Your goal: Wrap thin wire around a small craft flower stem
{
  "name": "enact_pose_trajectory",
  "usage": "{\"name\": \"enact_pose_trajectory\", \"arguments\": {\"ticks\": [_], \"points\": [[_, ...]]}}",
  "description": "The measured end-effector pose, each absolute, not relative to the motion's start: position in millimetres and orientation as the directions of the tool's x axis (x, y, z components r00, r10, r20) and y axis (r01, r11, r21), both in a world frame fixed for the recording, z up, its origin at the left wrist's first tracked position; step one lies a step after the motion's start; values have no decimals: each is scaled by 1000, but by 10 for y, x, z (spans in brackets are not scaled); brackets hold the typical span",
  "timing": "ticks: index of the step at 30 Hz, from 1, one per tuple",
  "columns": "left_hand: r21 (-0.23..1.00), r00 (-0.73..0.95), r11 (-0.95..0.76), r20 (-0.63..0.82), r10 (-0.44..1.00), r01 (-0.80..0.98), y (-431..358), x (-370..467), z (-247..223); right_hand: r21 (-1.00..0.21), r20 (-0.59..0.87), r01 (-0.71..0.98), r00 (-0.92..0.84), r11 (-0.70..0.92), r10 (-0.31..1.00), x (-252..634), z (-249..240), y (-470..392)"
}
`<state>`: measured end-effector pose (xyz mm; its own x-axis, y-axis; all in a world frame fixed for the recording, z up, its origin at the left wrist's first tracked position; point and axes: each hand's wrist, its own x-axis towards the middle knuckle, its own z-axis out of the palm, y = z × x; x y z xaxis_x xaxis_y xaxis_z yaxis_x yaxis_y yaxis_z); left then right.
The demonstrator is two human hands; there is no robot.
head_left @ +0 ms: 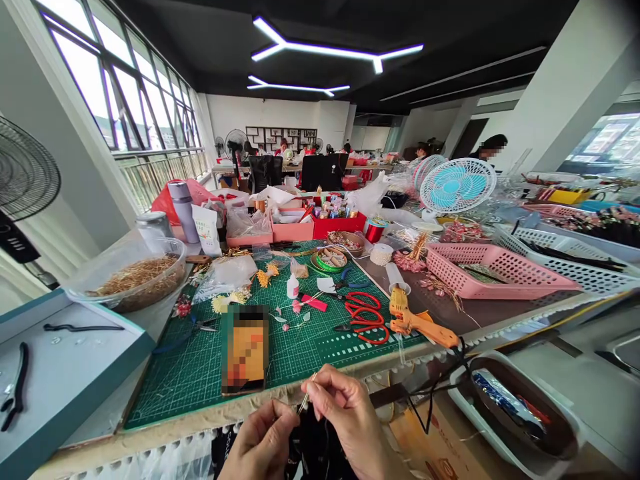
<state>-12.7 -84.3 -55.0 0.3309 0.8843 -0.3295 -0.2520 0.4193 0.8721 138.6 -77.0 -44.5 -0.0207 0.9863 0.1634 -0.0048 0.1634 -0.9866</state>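
Note:
Just off the table's front edge, my left hand [265,437] pinches the lower end of a few thin pale strands [303,400], maybe wire or thin stems. Thumb and fingers of my right hand [345,408] are closed on the upper end of the same strands. Beyond the hands lies a green cutting mat [200,363], bearing a phone [245,350] with a blurred screen. Red-handled scissors [367,313], a small white bottle [293,285] and small pink and white petal-like pieces [286,327] also rest on the mat.
An orange glue gun [423,325] lies to the right, its cord hanging over the edge. Pink basket [500,287] stands behind it. At left are a blue tray [100,400] with black hairpin-like pieces and a clear bowl [173,270] of golden stems. A bin [565,413] stands low right.

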Motion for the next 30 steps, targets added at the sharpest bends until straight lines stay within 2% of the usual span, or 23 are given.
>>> {"name": "enact_pose_trajectory", "arguments": {"ticks": [2, 4, 6, 8, 9, 10, 12, 15, 17, 18, 19, 20, 21, 22, 24, 25, 26, 27, 30], "points": [[872, 335, 426, -337, 880, -241, -849, -133, -610, -977, 200, 86, 29, 197, 979, 1452, -423, -793], [957, 280, 270, -232, 931, -104, -841, -132, -659, -906, 329, 283, 5, 315, 944, 1530, -362, -816], [992, 254, 74, -98, 962, 105, -821, -123, -688, -708, 449, 534, -162, 461, 878, 1596, -279, -835], [968, 286, -36, -37, 958, 247, -799, -117, -678, -494, 419, 663, -385, 562, 823, 1643, -209, -853], [960, 312, -55, -35, 950, 275, -790, -120, -657, -457, 363, 682, -443, 571, 820, 1665, -188, -865], [961, 338, -60, -36, 940, 270, -785, -129, -625, -478, 304, 687, -454, 546, 837, 1689, -180, -880], [979, 391, -11, -71, 918, 204, -785, -153, -550, -636, 157, 656, -405, 406, 901, 1752, -201, -922], [987, 399, 144, -161, 903, 73, -806, -149, -478, -889, -96, 450, -357, 81, 929, 1846, -307, -995], [987, 382, 148, -158, 910, 54, -834, -76, -479, -979, -126, 193, -345, -61, 930, 1863, -407, -1025], [991, 375, 95, -123, 919, 93, -851, -19, -486, -994, -102, 59, -287, -89, 952, 1855, -456, -1031], [987, 382, 12, -73, 921, 161, -869, 47, -492, -997, -67, -33, -197, -75, 978, 1842, -499, -1030], [968, 408, -86, -18, 913, 234, -887, 114, -493, -998, -10, -53, -92, -15, 996, 1832, -533, -1025], [937, 437, -179, 32, 899, 301, -899, 176, -489, -997, 79, 9, 4, 79, 997, 1831, -555, -1017], [902, 458, -249, 66, 887, 353, -905, 229, -479, -971, 195, 150, 49, 186, 980, 1844, -563, -1009], [866, 478, -291, 71, 876, 406, -886, 307, -452, -775, 429, 498, -39, 389, 903, 1922, -540, -1006], [870, 474, -267, 44, 880, 414, -862, 335, -440, -658, 478, 608, -121, 445, 870, 1980, -513, -1014], [892, 472, -217, 6, 882, 395, -832, 363, -429, -596, 468, 657, -181, 461, 865, 2044, -482, -1028], [923, 482, -156, -35, 876, 351, -800, 394, -423, -623, 407, 647, -211, 439, 889, 2107, -452, -1048], [984, 557, 20, -116, 822, 176, -734, 520, -441, -895, 129, 391, -234, 215, 964, 2261, -412, -1111]]}}
